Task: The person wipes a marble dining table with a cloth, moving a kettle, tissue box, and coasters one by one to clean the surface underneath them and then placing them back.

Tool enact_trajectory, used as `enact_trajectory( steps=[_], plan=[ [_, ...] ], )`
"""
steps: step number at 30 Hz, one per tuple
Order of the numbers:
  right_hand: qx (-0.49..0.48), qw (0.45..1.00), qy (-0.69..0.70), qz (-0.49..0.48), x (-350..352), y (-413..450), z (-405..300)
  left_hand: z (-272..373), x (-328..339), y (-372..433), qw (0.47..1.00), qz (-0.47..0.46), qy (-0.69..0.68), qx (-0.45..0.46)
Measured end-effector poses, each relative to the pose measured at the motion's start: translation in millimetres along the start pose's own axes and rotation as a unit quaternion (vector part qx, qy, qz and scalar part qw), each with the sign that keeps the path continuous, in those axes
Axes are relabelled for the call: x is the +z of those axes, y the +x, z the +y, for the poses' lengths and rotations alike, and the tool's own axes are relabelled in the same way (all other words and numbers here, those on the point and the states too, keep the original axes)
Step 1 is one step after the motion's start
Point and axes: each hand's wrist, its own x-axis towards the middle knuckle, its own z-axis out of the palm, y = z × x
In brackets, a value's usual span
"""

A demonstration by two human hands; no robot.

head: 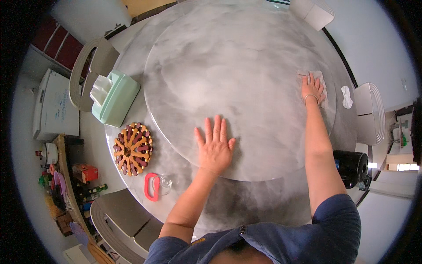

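Note:
My left hand point(215, 152) lies palm down with its fingers apart near the front edge of a round clear turntable point(237, 99), holding nothing. Out to the right, my right hand point(312, 89) holds a thin, damp-looking pale cloth point(323, 79) under its palm, pressed against the turntable near its right edge. The fingers are spread, and the cloth's edges show around them. Beneath the turntable is a round grey marble-patterned table point(254, 204).
On the table's left stand a mint-green tissue box point(120, 99), a brown flower-shaped trivet point(133, 149) and a clear glass vessel with a red handle point(152, 187). Crumpled white tissue point(346, 97) and a black appliance point(351, 168) are at right. Chairs point(369, 114) surround the table.

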Motion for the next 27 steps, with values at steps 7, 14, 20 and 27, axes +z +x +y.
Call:
enact_trajectory(
  steps=[7, 14, 20, 27],
  plan=[
    [-0.251, 0.965, -0.07, 0.038, 24, -35, -103, 33, 2, -8, 0.998, -0.047, -0.035, 0.033],
    [-0.732, 0.679, -0.045, -0.037, 41, -246, -193, 47, 7, -27, 0.964, -0.141, -0.081, 0.21],
    [-0.735, 0.673, 0.005, -0.088, 18, -261, -99, 56, 10, -52, 0.928, -0.219, -0.158, 0.256],
    [-0.46, 0.888, -0.001, -0.004, 2, -216, 36, 25, -15, -80, 0.955, -0.104, -0.107, 0.258]
  ],
)
